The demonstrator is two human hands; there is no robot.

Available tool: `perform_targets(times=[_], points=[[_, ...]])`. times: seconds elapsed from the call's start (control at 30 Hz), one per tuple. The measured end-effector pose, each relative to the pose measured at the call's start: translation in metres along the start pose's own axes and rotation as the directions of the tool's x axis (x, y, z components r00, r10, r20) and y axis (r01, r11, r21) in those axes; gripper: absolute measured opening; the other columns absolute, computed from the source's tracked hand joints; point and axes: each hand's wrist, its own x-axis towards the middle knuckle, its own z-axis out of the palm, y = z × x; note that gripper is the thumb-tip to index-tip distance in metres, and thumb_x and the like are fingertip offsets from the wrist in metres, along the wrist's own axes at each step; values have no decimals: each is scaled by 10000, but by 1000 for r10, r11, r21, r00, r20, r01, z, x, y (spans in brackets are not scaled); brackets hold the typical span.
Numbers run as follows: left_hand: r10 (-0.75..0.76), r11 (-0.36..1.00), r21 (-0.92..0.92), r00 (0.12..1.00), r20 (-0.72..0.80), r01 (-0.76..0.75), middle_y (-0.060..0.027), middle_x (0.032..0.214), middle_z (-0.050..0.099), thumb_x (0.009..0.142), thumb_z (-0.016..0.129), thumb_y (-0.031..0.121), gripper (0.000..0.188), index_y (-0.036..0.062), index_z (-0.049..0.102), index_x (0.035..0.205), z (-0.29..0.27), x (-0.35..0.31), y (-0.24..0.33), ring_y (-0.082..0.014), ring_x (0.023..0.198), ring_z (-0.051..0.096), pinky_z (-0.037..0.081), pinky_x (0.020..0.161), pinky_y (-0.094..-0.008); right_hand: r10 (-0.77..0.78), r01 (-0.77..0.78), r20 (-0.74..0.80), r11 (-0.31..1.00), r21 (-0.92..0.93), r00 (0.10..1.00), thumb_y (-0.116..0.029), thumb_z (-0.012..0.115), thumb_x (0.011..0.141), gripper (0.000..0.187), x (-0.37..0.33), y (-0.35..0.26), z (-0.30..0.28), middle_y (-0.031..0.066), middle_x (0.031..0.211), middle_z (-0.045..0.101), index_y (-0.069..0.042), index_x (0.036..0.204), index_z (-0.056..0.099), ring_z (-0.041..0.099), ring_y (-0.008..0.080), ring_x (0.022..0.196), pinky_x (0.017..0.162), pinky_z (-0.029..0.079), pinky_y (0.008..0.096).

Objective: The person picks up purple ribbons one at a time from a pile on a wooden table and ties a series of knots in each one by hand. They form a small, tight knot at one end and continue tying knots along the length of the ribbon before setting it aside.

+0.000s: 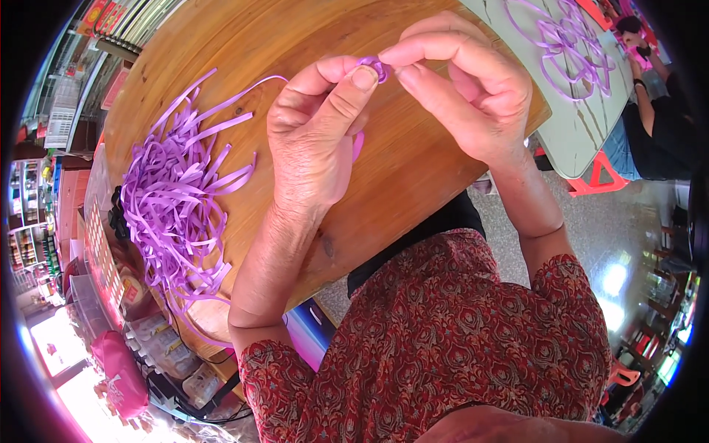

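Note:
Over the wooden table (384, 199), my left hand (317, 125) pinches a small rolled coil of purple ribbon (379, 69) between thumb and finger. A strip of the ribbon shows below that hand, beside the palm. My right hand (465, 81) is at the coil's right side, with thumb and forefinger brought close together at its edge. Whether a bit of ribbon lies between those fingertips is too small to tell. To the left of my left forearm lies a large loose pile of purple ribbon strips (177, 192) on the wood.
A pale table (591, 133) adjoins at the upper right, with more loose purple ribbon (572, 52) on it. Another person (657, 103) sits beyond it, near a red stool (600, 177). Packed shelves (33, 236) and a pink bag (122, 373) stand at the left.

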Motion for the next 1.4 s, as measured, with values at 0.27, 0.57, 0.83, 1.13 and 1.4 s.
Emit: perform_targets(times=[0.27, 0.57, 0.83, 1.13, 1.4], points=[[-5, 1000, 15, 1000, -8, 5, 36, 764, 574, 840, 621, 65, 130, 69, 651, 966, 3, -2, 2, -46, 586, 364, 281, 534, -204, 55, -51, 53, 996, -69, 997, 19, 664, 744, 91, 2, 1, 2, 72, 761, 624, 1, 831, 648, 604, 154, 708, 623, 468, 245], [-30, 999, 12, 999, 16, 30, 21, 820, 598, 841, 618, 61, 145, 45, 638, 984, -3, -1, -2, -44, 634, 418, 302, 547, -201, 83, -81, 47, 995, -54, 995, 85, 639, 733, 114, -1, 1, 2, 76, 783, 614, 14, 822, 635, 582, 133, 712, 622, 449, 235], [-11, 999, 41, 999, 51, 9, -25, 924, 621, 809, 623, -45, 196, 6, 617, 998, 3, -1, 2, -66, 823, 540, 438, 753, -192, 349, -316, -23, 873, 372, 937, -9, 647, 800, 72, -13, 13, 7, -25, 755, 598, 1, 869, 626, 529, 32, 689, 593, 412, 177], [-3, 977, 214, 997, -77, 19, -18, 875, 631, 795, 647, -36, 158, 11, 637, 946, 3, -2, 2, -68, 812, 559, 449, 728, -186, 423, -425, 75, 855, 296, 903, 64, 585, 811, 119, -17, 14, -4, 67, 905, 575, 17, 919, 601, 545, 115, 854, 746, 444, 236], [-22, 985, 169, 995, -99, 38, -34, 869, 644, 791, 658, -23, 140, 15, 646, 925, 2, -2, 0, -71, 800, 574, 457, 718, -192, 278, -271, 75, 959, -88, 958, -32, 700, 733, 265, 9, -24, -15, 104, 933, 609, -34, 995, 663, 575, 231, 835, 745, 448, 308]])
